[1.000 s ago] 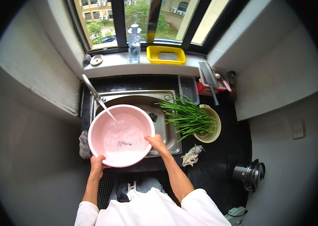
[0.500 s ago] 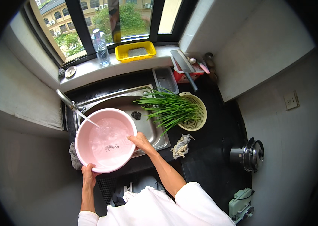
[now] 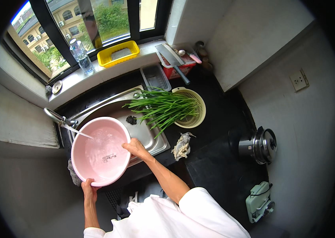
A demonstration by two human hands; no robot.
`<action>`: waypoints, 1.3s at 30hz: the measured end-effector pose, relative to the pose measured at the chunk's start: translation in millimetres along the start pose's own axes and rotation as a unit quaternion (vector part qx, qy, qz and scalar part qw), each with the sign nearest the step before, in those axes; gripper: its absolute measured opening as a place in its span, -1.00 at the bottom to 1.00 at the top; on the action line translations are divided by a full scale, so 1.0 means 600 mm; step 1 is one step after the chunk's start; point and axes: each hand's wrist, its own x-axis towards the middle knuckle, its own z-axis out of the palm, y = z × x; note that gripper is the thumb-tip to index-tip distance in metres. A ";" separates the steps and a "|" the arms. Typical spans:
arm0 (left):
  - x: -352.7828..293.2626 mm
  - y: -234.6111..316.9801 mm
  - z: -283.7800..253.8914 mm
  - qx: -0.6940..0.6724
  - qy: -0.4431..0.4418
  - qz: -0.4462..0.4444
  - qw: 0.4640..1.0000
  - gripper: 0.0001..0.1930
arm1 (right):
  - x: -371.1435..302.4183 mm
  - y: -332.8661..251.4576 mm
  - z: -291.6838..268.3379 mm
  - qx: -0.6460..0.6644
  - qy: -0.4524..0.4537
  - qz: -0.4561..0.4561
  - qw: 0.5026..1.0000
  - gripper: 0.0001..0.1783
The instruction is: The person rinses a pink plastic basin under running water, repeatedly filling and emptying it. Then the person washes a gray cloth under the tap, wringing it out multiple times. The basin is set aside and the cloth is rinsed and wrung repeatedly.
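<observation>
A round pink basin (image 3: 84, 168) is gripped at its rim by both hands over the left part of the steel sink (image 3: 151, 139). My left hand (image 3: 89, 189) closes on the near edge, and my right hand (image 3: 136, 148) on the right edge, with thumbs over the rim. From the faucet (image 3: 56, 118) a stream of water runs into the basin, where shallow rippling water lies. A dark scrubber (image 3: 131, 119) rests in the sink. Long green chives (image 3: 161, 107) lie across the sink's right edge with one end in a cream colander (image 3: 201, 107).
A crumpled rag (image 3: 182, 146) lies on the black counter. Behind stand a clear plastic tray (image 3: 155, 77) and a red container (image 3: 171, 73) with a cleaver (image 3: 171, 57) on top. A yellow basket (image 3: 104, 59) and a bottle (image 3: 83, 61) occupy the windowsill. A steel pot (image 3: 250, 146) stands right.
My head view has turned, so the room appears shifted and rotated. Both hands keep their hold on the basin, and water still runs into it.
</observation>
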 end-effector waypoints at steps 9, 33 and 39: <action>-0.002 0.000 0.000 -0.003 -0.002 0.001 1.000 -0.61 | 0.000 0.003 0.003 -0.006 0.017 -0.038 0.999 -0.48; -0.003 -0.027 -0.007 -0.045 0.018 0.023 0.999 -0.58 | -0.117 -0.044 0.041 0.030 -0.030 0.165 0.985 -0.32; 0.004 -0.039 -0.012 -0.041 0.028 0.040 0.998 -0.65 | -0.141 -0.047 0.065 0.061 -0.019 0.189 0.980 -0.27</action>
